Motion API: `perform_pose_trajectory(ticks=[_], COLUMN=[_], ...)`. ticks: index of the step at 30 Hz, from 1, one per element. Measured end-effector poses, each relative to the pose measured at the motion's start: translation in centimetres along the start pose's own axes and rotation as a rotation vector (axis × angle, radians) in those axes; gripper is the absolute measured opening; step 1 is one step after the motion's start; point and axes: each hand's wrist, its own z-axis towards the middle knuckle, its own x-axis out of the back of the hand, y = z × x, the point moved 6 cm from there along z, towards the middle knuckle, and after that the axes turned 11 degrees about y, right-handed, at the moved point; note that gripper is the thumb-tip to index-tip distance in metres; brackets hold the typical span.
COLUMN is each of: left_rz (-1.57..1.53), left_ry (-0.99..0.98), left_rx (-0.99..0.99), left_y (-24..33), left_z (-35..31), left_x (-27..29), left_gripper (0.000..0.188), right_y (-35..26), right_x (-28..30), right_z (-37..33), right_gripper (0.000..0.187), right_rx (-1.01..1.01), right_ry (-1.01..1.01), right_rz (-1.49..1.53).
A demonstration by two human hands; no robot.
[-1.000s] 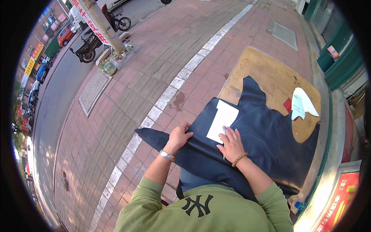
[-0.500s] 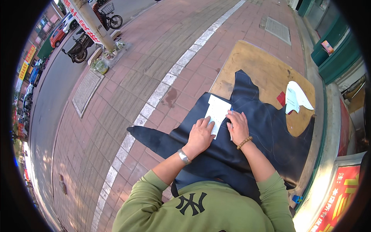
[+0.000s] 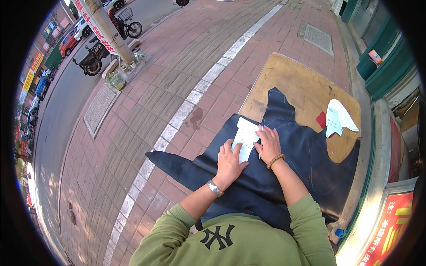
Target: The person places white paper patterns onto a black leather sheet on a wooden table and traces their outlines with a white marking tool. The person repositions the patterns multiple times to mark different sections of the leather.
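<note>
A white paper pattern piece (image 3: 245, 133) lies on a large dark sheet (image 3: 284, 170) that looks like leather. My left hand (image 3: 229, 162) rests on the lower left part of the pattern, fingers spread and pressing it flat. At the pattern's right edge, my right hand (image 3: 269, 144) is closed around a slim pen (image 3: 260, 152), blue toward its upper end. Where the pen's tip meets the sheet is hard to make out. Thin pale outlines run over the sheet to the right of my right hand.
The sheet drapes over a worn wooden table (image 3: 306, 77), its pointed flap hanging left above the brick pavement (image 3: 177, 115). More white paper pieces (image 3: 338, 116) and a small red piece (image 3: 321, 120) lie at the right. A green doorway (image 3: 390, 66) stands beyond the table's right side.
My right hand has slid slightly away from me along the pattern's edge with the pen. My left hand and the pattern sit slightly further left; the whole view has shifted a little.
</note>
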Motion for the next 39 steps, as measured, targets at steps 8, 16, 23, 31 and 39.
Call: perform_pose_trajectory(ticks=[8,16,23,31,39], left_rz=[-0.031,0.093,0.037,-0.019,0.037], left_ry=[-0.078,0.089,0.042,0.012,-0.010], left_rx=[0.116,0.266,0.363,0.370,0.345], left_y=[-0.9,-1.1,-1.8,-4.5,-7.8], left_z=[0.4,-0.6,-0.1,1.4,2.9], left_x=[-0.4,0.2,0.0,0.9,1.3], left_gripper=[0.070,0.063,0.052,0.032,0.033], right_y=[0.1,0.3,0.2,-1.3,-3.3], right_x=[-0.4,-0.7,-0.7,-1.1,-2.5], right_z=[-0.1,-0.2,-0.1,0.3,1.4], right_gripper=[0.045,0.047,0.048,0.049,0.047], right_rx=[-0.011,-0.064,-0.059,-0.033,0.002], right_ry=[-0.008,-0.015,-0.026,-0.016,-0.019], right_rz=[-0.026,-0.034,-0.060,-0.129,-0.146])
